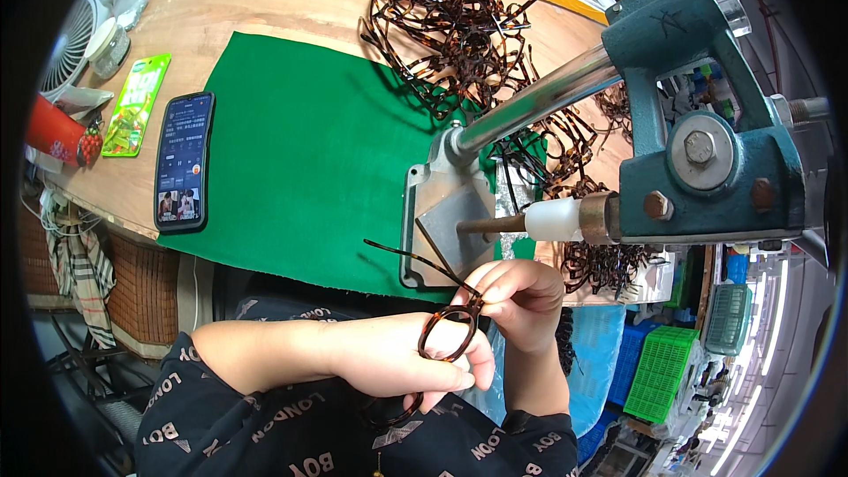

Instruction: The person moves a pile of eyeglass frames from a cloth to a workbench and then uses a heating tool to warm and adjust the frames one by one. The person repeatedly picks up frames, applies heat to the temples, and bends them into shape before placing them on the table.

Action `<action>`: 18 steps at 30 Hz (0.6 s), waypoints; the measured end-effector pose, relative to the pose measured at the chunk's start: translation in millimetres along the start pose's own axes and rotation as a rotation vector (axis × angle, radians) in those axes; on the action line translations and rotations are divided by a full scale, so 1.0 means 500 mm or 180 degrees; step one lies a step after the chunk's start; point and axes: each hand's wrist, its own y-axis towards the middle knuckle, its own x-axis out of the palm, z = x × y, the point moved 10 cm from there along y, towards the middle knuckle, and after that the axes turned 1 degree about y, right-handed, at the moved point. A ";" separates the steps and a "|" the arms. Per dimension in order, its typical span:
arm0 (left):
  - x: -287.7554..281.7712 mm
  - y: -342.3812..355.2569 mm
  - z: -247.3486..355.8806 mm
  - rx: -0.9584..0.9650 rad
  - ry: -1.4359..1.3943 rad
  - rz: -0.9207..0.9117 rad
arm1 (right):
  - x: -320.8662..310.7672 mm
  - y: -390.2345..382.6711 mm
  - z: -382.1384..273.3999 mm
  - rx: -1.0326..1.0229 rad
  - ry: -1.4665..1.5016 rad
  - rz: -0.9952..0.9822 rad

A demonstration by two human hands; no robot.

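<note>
A tortoiseshell eyeglass frame (475, 322) is held low in front of my body, over the table's front edge. My left hand (397, 359) reaches in from the left and grips the frame by its rims, one round rim standing above the fingers and the other partly hidden below. The fingers of my right hand (527, 296) pinch the frame at its upper corner, where the dark temples begin. Both temples point up and left, across the metal base plate (412, 252) of a green hand press (707, 137).
The press's steel column and white-collared rod lean in from the right. Behind its base lies a tangled heap of tortoiseshell frames (459, 35), with more frames under the press. A phone (184, 163) rests at the left edge of the green mat (291, 159). Left of it lies a green packet (137, 106).
</note>
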 end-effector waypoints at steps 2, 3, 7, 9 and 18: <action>-0.001 0.001 0.002 0.0005 0.0041 0.0007 | 0.002 0.002 -0.003 0.0016 -0.0047 0.0023; -0.003 0.001 0.002 0.0004 0.0063 0.0012 | 0.004 0.004 -0.007 0.0021 -0.0126 0.0014; -0.002 0.002 0.003 -0.0025 0.0063 0.0031 | 0.011 0.008 -0.022 0.0017 -0.0476 -0.0132; -0.002 0.003 0.002 -0.0050 0.0089 0.0040 | 0.008 0.004 -0.015 0.0112 -0.0341 -0.0139; -0.003 0.008 -0.001 -0.0029 -0.0101 0.0032 | 0.006 -0.011 0.000 0.0516 -0.0558 0.0385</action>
